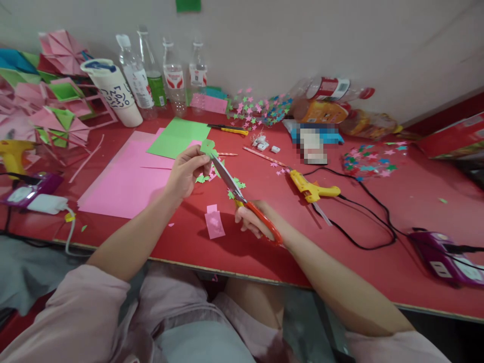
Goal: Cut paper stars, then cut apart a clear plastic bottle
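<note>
My left hand pinches a small piece of green paper above the red table. My right hand grips red-handled scissors, and their blades reach up to the green piece. Small green cut-outs lie on the table under the blades. A small pink paper scrap lies between my two hands.
Pink sheets and a green sheet lie left of centre. A yellow glue gun with a black cord lies to the right, a purple power strip beyond. Bottles, a white cup, paper stars and folded paper shapes line the back.
</note>
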Action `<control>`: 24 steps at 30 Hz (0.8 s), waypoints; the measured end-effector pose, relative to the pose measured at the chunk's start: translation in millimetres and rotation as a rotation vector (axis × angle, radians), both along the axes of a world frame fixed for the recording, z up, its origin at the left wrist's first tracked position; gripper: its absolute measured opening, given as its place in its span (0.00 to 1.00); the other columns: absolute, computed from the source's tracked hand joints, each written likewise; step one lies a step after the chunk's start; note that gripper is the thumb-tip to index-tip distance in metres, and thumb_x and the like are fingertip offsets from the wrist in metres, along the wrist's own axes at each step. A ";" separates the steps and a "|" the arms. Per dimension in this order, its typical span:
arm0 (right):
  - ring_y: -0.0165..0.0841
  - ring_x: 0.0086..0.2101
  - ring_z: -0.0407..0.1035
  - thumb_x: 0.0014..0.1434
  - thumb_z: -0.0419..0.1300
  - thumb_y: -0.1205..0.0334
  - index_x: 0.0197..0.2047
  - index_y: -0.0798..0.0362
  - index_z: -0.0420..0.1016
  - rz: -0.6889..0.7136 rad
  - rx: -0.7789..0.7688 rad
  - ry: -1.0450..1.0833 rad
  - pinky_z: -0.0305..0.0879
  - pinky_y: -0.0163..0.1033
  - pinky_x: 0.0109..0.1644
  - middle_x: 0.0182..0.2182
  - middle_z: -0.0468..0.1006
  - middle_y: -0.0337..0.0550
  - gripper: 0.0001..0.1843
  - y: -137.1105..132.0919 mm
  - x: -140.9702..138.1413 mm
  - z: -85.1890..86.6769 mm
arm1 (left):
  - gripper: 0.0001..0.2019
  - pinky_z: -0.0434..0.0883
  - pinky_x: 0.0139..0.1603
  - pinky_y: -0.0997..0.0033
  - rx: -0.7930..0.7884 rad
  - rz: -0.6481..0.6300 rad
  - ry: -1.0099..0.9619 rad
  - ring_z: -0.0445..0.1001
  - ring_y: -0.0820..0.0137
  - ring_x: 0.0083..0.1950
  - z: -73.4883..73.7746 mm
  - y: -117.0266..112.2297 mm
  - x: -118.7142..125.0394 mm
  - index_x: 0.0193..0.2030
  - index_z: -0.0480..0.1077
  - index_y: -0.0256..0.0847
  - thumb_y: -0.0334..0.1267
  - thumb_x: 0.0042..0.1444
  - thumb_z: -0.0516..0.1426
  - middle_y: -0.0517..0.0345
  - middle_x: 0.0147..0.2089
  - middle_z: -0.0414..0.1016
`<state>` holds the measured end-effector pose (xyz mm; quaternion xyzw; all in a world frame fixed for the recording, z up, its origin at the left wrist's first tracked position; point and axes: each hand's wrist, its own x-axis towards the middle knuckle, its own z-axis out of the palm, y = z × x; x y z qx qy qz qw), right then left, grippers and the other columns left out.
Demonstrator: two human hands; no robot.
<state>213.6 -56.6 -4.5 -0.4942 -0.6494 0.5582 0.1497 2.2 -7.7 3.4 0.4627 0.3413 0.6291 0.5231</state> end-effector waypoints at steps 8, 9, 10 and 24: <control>0.25 0.11 0.58 0.55 0.55 0.36 0.23 0.52 0.66 -0.051 -0.040 -0.020 0.56 0.32 0.14 0.08 0.59 0.30 0.26 1.0 -3.3 -0.4 | 0.05 0.63 0.21 0.80 0.016 0.006 0.023 0.65 0.81 0.20 0.1 1.8 -1.0 0.21 0.65 0.39 0.31 0.44 0.58 0.66 0.17 0.67; 0.26 0.12 0.59 0.55 0.55 0.35 0.23 0.52 0.65 -0.058 -0.043 -0.025 0.56 0.31 0.14 0.08 0.58 0.30 0.27 1.1 -3.4 -0.9 | 0.05 0.63 0.21 0.80 0.014 0.013 0.033 0.65 0.81 0.20 -0.1 2.0 -1.4 0.21 0.66 0.39 0.31 0.44 0.58 0.66 0.17 0.67; 0.27 0.12 0.61 0.54 0.55 0.34 0.22 0.51 0.65 -0.064 -0.045 -0.030 0.56 0.31 0.14 0.08 0.58 0.30 0.27 1.1 -3.4 -1.4 | 0.06 0.63 0.21 0.80 0.012 0.020 0.043 0.64 0.81 0.19 -0.2 2.3 -1.8 0.20 0.65 0.39 0.32 0.44 0.58 0.66 0.17 0.66; 0.28 0.12 0.63 0.53 0.55 0.32 0.22 0.51 0.64 -0.085 -0.042 -0.050 0.54 0.30 0.13 0.07 0.57 0.30 0.28 0.8 -3.6 -1.1 | 0.05 0.64 0.22 0.79 -0.038 0.027 0.052 0.64 0.81 0.20 2.5 -0.9 0.7 0.22 0.66 0.40 0.34 0.46 0.58 0.65 0.18 0.67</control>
